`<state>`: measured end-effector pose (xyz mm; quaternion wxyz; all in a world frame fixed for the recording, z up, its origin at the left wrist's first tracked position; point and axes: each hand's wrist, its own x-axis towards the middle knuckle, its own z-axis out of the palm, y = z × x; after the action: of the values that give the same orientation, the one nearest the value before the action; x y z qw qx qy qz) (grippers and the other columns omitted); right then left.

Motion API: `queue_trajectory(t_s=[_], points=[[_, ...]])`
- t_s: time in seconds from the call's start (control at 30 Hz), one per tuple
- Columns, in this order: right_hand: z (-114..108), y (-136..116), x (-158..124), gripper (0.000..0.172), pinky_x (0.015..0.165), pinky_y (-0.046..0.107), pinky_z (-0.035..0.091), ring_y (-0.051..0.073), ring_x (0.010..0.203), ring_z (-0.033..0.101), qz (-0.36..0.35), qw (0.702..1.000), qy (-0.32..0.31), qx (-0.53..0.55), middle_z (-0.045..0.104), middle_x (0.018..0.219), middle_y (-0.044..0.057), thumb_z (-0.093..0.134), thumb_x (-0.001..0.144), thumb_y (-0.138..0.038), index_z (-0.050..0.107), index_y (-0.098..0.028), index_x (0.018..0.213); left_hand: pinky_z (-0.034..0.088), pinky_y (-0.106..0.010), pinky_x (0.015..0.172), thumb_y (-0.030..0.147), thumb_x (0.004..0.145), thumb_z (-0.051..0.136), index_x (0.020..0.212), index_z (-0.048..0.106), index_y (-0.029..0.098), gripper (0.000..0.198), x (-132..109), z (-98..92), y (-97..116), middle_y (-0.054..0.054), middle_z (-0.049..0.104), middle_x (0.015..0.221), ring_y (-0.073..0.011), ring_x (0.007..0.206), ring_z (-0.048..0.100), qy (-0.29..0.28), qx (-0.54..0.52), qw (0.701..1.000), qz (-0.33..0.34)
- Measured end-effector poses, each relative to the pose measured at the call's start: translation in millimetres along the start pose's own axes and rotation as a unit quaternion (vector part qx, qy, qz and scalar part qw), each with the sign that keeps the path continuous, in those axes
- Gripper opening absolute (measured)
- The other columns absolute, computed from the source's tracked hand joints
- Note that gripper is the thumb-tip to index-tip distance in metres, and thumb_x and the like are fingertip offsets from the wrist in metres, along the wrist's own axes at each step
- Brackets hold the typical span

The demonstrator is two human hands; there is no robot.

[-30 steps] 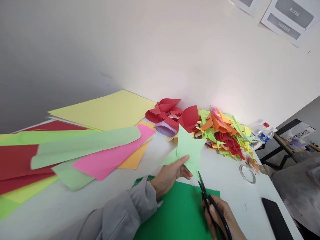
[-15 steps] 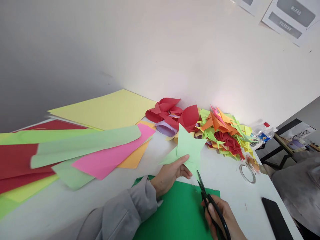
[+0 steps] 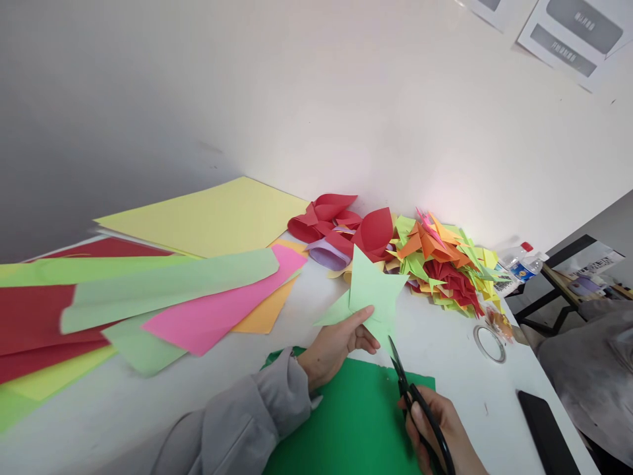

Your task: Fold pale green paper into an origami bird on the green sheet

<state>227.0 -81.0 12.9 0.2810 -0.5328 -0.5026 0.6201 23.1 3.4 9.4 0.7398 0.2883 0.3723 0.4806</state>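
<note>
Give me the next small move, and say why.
Probably a small trimming snip at the lower edge of the star: the left hand holds it, and the scissors in the right hand have their tips at or very near that edge.

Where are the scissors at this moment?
In the head view, the scissors are low and right of centre, in the right hand, by the green sheet's right side, tips beside the star's lower point.

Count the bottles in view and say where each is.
2: a red-capped bottle and, just in front, a white-capped bottle, both right of the colourful paper pile. Others may be hidden behind it.
</note>
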Motion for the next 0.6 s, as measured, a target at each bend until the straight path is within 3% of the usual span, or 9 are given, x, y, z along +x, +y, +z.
queue_trajectory(t_s=[0.43,0.6], points=[[1.6,-2.3,0.1,0.059,0.031,0.017,0.020,0.003,0.033,0.032,0.013,1.000,0.018,-0.004,0.040,0.051,-0.009,0.065,0.068,-0.073,0.049,-0.018,0.077,0.050,-0.032,0.063,0.056,0.064,0.076,0.054,0.063,0.014,0.045,1.0,0.0,0.1,-0.006,0.064,0.051,-0.0183,0.056,0.060,0.000,-0.009,1.000,0.006],[2.7,0.7,-0.2,0.055,0.032,0.016,0.017,0.002,0.034,0.027,0.008,0.999,0.034,0.015,0.038,0.051,-0.009,0.068,0.069,-0.069,0.050,-0.017,0.075,0.050,-0.032,0.063,0.056,0.064,0.076,0.054,0.062,0.014,0.046,1.6,0.2,-0.2,-0.006,0.065,0.051,-0.0184,0.056,0.060,-0.003,-0.010,1.000,0.006]])
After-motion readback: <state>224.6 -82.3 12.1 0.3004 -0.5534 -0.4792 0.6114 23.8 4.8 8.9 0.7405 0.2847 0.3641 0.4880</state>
